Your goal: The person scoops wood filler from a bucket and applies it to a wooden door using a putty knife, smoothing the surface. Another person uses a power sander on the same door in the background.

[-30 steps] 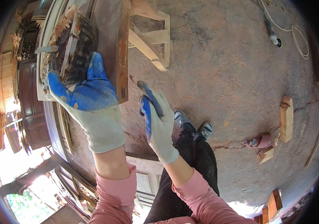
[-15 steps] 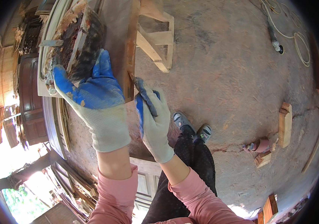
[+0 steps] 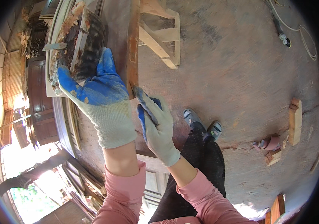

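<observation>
A worker in pink sleeves (image 3: 124, 192) handles a crusted container (image 3: 88, 46) with both hands gloved; clock positions are read from the middle of the view. At 10 o'clock, the left hand (image 3: 99, 100), its white knit glove coated blue over palm and fingers, has its grip clamped on the container, thumb at the near rim and fingers along the blackened side. The container sits tilted between 10 and 11 o'clock, caked dark brown inside, a flat greyish strip (image 3: 55, 46) across its rim on the 9 o'clock side. Near the centre, the right hand (image 3: 155, 123), in a similar glove, has its fingertips at the near corner of a brown wooden panel (image 3: 133, 48) at 11 o'clock; its fingers are bent close together, but whether that grip is clamped on anything cannot be told. Lower down, black trousers (image 3: 206, 164) at 5 o'clock lead to grey foam clogs (image 3: 192, 116) between 3 and 4 o'clock on the concrete floor (image 3: 241, 82). A pale wooden trestle (image 3: 158, 43) stands at 12 o'clock. Farther out, a timber block (image 3: 295, 125) lies at 3 o'clock, an angle grinder (image 3: 283, 37) at 2 o'clock, and a dark panelled door (image 3: 41, 104) stands at 9 o'clock.
</observation>
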The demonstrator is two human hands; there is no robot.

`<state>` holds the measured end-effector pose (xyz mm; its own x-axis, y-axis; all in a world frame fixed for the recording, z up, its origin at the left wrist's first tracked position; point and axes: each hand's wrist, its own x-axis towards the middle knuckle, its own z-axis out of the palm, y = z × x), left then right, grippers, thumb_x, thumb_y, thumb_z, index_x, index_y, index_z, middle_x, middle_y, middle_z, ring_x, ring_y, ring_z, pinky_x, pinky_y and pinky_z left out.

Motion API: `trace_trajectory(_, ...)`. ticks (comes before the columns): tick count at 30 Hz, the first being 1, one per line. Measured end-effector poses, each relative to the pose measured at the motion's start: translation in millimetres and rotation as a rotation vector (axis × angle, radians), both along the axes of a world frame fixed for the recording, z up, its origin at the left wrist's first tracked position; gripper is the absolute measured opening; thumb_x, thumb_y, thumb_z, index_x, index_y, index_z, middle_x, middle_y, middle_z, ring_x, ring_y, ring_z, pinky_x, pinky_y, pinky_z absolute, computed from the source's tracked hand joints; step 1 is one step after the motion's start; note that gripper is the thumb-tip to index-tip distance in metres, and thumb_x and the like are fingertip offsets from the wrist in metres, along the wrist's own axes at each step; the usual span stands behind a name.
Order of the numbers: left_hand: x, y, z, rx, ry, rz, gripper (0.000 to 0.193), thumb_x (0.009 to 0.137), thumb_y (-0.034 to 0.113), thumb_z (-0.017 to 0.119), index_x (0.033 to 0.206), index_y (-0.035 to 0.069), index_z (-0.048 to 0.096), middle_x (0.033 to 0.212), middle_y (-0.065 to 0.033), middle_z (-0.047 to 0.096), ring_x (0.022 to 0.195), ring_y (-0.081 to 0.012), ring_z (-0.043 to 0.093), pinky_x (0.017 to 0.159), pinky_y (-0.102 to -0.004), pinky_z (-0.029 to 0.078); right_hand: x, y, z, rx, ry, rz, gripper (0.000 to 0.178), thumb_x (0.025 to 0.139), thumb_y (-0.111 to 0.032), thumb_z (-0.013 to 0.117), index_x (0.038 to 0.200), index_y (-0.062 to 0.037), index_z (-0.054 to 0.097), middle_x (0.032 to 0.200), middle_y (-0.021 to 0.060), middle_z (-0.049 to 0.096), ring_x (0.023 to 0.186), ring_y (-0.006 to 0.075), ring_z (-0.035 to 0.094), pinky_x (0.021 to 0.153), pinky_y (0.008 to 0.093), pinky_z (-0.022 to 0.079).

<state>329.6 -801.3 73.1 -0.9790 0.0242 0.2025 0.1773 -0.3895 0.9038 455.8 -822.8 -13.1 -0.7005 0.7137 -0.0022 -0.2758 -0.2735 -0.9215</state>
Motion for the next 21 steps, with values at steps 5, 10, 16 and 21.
trace_trajectory(5,-3,-1,1,-0.043,0.002,-0.034,0.064,0.095,0.041,0.060,0.146,0.005,0.043,0.141,-0.0175,0.053,0.130,-0.0335,0.055,0.107,-0.0552,0.052,3,-5,-4,0.014,0.022,-0.024,0.046,0.090,0.011,0.059,0.134,-0.0002,0.064,0.103,0.0123,0.058,0.085,0.0179,0.056,0.075,0.0262,0.047)
trace_trajectory(10,-5,-6,1,-0.042,0.008,-0.088,0.064,0.095,0.041,0.059,0.145,0.004,0.045,0.140,-0.0175,0.056,0.129,-0.0340,0.056,0.111,-0.0565,0.048,9,-9,-7,0.064,0.022,-0.023,0.046,0.087,0.007,0.061,0.131,-0.0018,0.065,0.104,0.0157,0.057,0.089,0.0274,0.056,0.079,0.0337,0.047)
trace_trajectory(16,-13,-16,4,-0.029,-0.012,-0.149,0.062,0.095,0.040,0.060,0.144,0.004,0.049,0.140,-0.0189,0.057,0.129,-0.0362,0.057,0.113,-0.0591,0.045,21,4,-5,-0.171,0.033,0.054,0.035,0.089,-0.002,0.061,0.124,-0.0007,0.066,0.098,0.0157,0.056,0.088,0.0292,0.055,0.080,0.0380,0.046)
trace_trajectory(21,-23,-29,8,0.071,-0.114,-0.303,0.064,0.093,0.038,0.062,0.145,0.002,0.048,0.143,-0.0215,0.055,0.132,-0.0390,0.055,0.114,-0.0610,0.043,13,32,-4,-0.954,0.076,0.334,0.027,0.095,-0.019,0.069,0.113,0.0009,0.069,0.082,0.0046,0.057,0.074,0.0145,0.053,0.070,0.0280,0.044)
